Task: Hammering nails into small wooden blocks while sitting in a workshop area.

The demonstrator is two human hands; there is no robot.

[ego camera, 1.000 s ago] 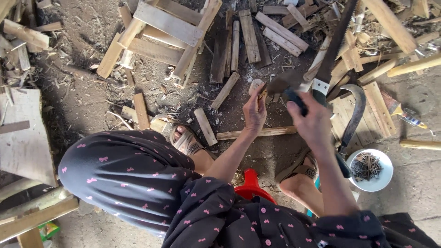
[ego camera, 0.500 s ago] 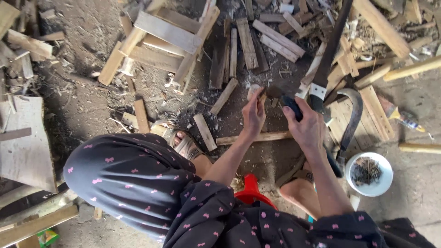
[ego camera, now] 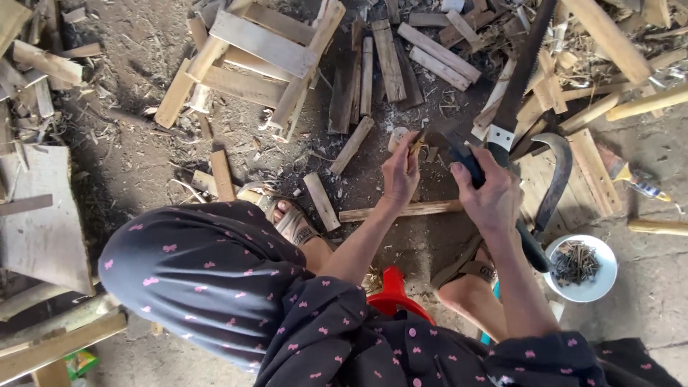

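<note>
My left hand (ego camera: 400,174) pinches a small sliver of wood (ego camera: 416,144) upright on the dirt floor, next to a pale round wood stub (ego camera: 396,136). My right hand (ego camera: 493,195) grips the dark handle of a chopping knife (ego camera: 459,149), whose blade points up and left, close to the sliver. Whether the blade touches the wood is unclear. I sit low on a red stool (ego camera: 393,290), sandalled feet either side, in dark clothes with pink dots.
A hand saw (ego camera: 517,86) and a curved sickle (ego camera: 556,179) lie right of my hands. A white bowl of dark nails (ego camera: 580,267) sits at the lower right. Cut wood pieces (ego camera: 373,72), a slatted frame (ego camera: 251,57), a stick (ego camera: 401,209) and scrap boards (ego camera: 36,222) lie around.
My right hand has swung the knife: raised a second ago, down at the sliver half a second ago, and lifted slightly again now. My left hand stays holding the sliver.
</note>
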